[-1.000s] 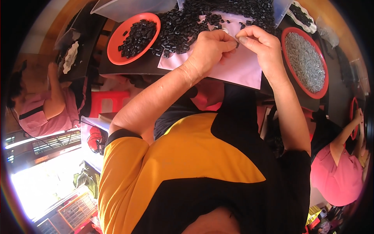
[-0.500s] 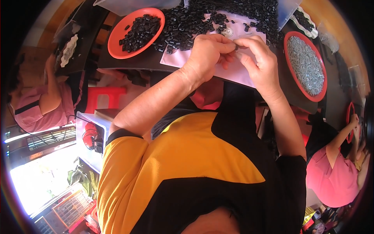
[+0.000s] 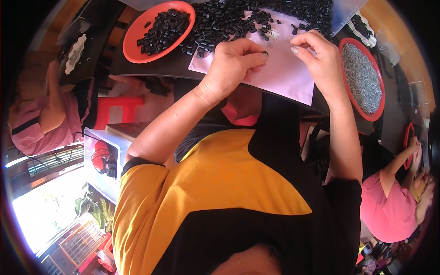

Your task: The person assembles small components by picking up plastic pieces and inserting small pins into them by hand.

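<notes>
Two bare hands are raised over the near edge of a dark tabletop (image 3: pixel 153 69). A small black piece (image 3: pixel 264 54) is pinched in the fingers of the left hand (image 3: pixel 231 62). The right hand (image 3: pixel 321 62) is held apart from it, thumb and forefinger close together; whether anything is gripped there cannot be told. Beneath them, a pink sheet (image 3: pixel 288 68) is spread at the near edge. To its left, a red dish (image 3: pixel 131 46) is partly filled with black parts; to its right, a second dish (image 3: pixel 373 117) is filled with pale pieces (image 3: pixel 362 78). Toward the far edge, a large heap (image 3: pixel 220 27) of loose black parts is left. One piece seems to be in hand; whether those in the left dish are finished cannot be judged. Farther off, two people in pink are seated.
</notes>
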`<state>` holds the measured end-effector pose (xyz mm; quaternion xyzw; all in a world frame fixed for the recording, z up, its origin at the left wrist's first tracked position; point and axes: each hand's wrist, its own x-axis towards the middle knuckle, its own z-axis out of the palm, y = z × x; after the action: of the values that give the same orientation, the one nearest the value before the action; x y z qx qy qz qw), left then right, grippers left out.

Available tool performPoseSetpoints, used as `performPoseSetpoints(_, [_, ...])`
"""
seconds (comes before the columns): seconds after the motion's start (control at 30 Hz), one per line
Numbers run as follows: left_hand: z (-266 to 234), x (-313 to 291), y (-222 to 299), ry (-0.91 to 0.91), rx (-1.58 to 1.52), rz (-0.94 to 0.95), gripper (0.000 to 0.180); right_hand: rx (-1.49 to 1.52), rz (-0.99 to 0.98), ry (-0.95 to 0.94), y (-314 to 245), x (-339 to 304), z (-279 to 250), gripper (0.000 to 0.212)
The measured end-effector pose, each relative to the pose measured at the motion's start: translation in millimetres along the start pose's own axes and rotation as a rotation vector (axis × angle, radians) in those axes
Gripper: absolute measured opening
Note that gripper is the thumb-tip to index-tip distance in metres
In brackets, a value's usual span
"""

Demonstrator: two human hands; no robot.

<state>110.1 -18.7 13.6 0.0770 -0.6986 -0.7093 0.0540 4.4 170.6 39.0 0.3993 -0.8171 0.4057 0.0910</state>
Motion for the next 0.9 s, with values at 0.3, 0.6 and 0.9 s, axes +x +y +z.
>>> performPoseSetpoints(0.3, [-6.2, -2.5, -10.9, -0.072, -0.06, 0.051, 0.013, -0.635, -0.333, -0.076, 12.8, 13.5, 37.2, 0.01])
performPoseSetpoints(0.6, [-8.0, -4.7, -13.5, -0.075, 0.002, 0.082, 0.014, -0.466, -0.236, -0.026, 22.1, 20.2, 20.3, 0.012])
performPoseSetpoints(0.9, [-4.5, -5.8, -9.0, -0.055, -0.042, 0.097, 0.012, -0.659, -0.18, -0.016, 61.9, 58.9, 26.6, 0.012])
